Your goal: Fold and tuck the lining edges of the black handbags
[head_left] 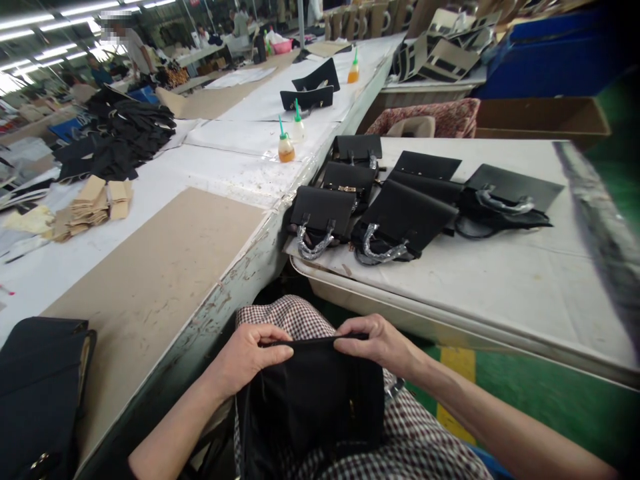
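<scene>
A black handbag (320,393) rests on my lap over a checked cloth (430,433). Along its top edge, my left hand (257,350) pinches the left part between thumb and fingers. My right hand (373,343) pinches the same edge farther right, so the rim runs straight between the two. A small gold-coloured zip pull shows low on the bag's right side. Part of a clear-wrapped handle pokes out beyond its right edge. The underside of the bag is hidden.
Several black handbags (405,213) with wrapped handles lie on the white side table (500,287). On the long bench sit a brown board (165,260), glue bottles (286,148), tan pieces (90,203), a black pile (120,127) and another black bag (40,387). People work far behind.
</scene>
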The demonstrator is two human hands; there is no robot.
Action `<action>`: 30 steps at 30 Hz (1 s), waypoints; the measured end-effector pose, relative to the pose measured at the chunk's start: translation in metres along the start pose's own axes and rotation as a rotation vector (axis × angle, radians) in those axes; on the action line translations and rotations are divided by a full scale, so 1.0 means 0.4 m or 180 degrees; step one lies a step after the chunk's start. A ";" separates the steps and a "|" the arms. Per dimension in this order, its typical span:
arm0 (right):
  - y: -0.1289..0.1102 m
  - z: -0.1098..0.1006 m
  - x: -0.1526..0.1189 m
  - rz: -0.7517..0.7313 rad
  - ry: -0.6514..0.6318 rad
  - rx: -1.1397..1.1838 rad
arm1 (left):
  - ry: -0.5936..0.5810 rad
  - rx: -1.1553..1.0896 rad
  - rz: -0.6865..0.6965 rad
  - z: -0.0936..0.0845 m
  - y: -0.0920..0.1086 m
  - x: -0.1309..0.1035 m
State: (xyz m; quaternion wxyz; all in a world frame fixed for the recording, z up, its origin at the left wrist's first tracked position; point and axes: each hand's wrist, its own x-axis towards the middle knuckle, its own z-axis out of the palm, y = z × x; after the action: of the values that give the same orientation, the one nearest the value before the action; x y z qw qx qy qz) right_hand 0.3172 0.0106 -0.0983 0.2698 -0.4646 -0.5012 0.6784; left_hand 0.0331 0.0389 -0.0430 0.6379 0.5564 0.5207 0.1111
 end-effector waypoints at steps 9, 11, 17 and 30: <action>-0.170 0.055 0.058 -0.0827 -0.1020 -0.2308 | 0.0034 0.0018 0.0189 0.024 0.019 -0.008; -0.185 0.073 0.075 -0.0944 -0.1169 -0.2526 | 0.0011 -0.0047 0.0235 0.023 0.017 -0.016; -0.154 0.029 0.066 -0.0560 -0.1494 -0.2000 | 0.0030 -0.0124 0.0129 0.008 -0.007 -0.044; -0.194 -0.034 0.001 -0.0259 -0.1320 -0.1391 | -0.0118 -0.0135 0.0306 0.020 -0.005 -0.014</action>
State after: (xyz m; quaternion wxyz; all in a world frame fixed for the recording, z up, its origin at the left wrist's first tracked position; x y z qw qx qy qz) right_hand 0.3217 0.0441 -0.0272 0.0823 -0.3427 -0.6979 0.6235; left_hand 0.0361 0.0294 -0.0431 0.6530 0.5690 0.4791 0.1422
